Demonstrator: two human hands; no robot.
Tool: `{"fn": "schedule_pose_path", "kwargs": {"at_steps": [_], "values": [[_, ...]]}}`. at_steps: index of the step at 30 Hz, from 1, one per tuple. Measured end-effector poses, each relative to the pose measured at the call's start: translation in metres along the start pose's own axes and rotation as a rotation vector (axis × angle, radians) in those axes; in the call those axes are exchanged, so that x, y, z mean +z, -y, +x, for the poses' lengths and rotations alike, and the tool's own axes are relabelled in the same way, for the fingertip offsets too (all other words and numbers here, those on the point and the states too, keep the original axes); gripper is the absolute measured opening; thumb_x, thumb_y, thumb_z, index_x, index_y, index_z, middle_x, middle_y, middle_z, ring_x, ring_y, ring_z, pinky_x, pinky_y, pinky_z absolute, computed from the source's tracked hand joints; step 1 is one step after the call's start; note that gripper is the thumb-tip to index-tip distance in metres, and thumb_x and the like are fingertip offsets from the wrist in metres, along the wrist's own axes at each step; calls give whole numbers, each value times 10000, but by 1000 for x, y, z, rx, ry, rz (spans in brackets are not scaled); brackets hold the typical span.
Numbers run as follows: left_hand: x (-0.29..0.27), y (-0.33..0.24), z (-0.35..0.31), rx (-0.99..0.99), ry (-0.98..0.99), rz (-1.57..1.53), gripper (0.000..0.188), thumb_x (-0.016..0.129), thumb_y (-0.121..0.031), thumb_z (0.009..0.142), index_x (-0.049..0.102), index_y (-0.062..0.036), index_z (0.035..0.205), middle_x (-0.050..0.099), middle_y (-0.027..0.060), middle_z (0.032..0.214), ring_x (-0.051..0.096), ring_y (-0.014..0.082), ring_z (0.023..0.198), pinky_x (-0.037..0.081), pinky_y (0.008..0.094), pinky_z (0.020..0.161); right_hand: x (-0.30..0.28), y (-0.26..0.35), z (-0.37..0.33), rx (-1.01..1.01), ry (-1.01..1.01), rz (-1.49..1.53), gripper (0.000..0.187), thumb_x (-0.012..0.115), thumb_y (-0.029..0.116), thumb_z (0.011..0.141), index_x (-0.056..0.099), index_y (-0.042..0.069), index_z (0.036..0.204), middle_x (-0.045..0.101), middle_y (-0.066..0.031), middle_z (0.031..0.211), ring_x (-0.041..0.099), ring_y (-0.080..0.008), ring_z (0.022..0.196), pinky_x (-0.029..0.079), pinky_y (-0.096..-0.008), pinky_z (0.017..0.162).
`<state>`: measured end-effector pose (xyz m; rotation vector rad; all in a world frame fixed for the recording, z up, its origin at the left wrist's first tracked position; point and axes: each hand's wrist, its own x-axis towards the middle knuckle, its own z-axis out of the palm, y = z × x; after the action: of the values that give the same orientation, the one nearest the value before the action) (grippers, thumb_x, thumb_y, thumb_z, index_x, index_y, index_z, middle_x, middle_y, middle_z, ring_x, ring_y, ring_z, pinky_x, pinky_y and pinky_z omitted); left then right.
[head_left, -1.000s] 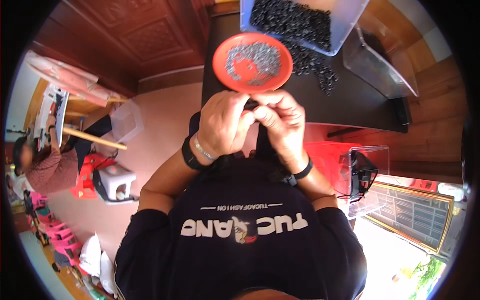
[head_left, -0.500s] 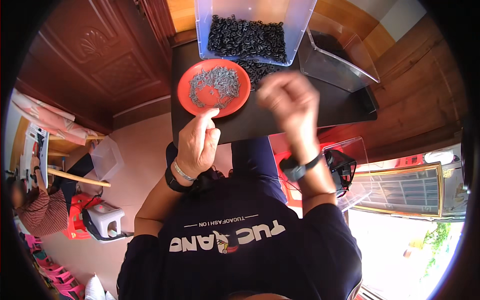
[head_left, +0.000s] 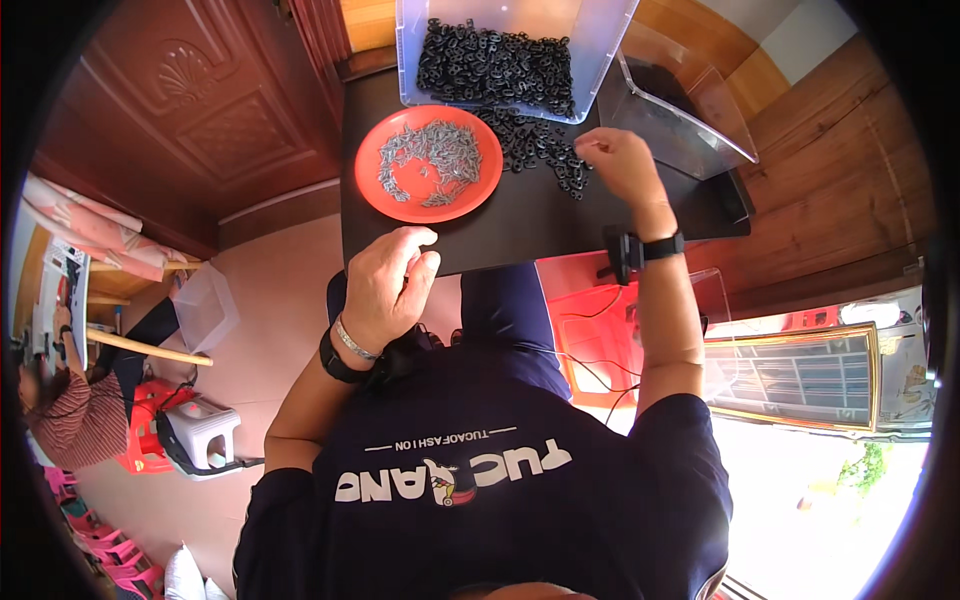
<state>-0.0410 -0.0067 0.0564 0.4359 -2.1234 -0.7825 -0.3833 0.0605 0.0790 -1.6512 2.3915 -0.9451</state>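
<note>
My left hand (head_left: 385, 290) is closed at the table's front edge, just below an orange-red plate (head_left: 367, 185). Its thumb and forefinger lie close together, and whatever they may hold is hidden. On the plate are many small grey metal pieces (head_left: 455, 150), like short screws or pins. My right hand (head_left: 630, 172) is over the table on the right, fingertips pinched beside loose black ring-shaped plastic pieces (head_left: 530, 145). Anything between those fingertips is too small to make out.
A translucent bin (head_left: 604, 45) lies open toward me behind the plate, with more black pieces spilling out. A clear empty-looking box (head_left: 700, 140) stands on the dark table (head_left: 570, 225) at the right. Red stool (head_left: 605, 340) below; another person (head_left: 85, 420) sits at far left.
My right hand has swung rightward, from beside the plate to the right edge of the loose black pieces. Some of those pieces now show spread further toward me. My left hand barely moved.
</note>
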Motion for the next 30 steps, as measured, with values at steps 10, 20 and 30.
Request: {"fn": "schedule_pose_path", "kwargs": {"at_steps": [10,20,30], "values": [[-6,4,-9,-36,19,1,116,559,-39,836,586,20,932,541,97,695,493,172,554,403,280,527,37,-16,54,149,74,-492,230,534,252,801,714,131,879,680,-131,936,639,-337,908,509,-433,808],[-6,4,-15,-81,55,13,90,562,-57,801,590,5,859,614,142,741,599,281,635,472,351,585,53,-16,78,5,175,-732,195,538,169,789,689,57,842,673,-171,914,643,-361,877,515,-447,787],[-15,25,-3,-403,78,-492,274,447,-235,955,589,-9,892,490,-8,591,454,59,544,355,221,513,21,68,6,-491,-178,-200,108,566,124,831,647,52,838,643,-159,799,636,-333,738,511,-393,651]]}}
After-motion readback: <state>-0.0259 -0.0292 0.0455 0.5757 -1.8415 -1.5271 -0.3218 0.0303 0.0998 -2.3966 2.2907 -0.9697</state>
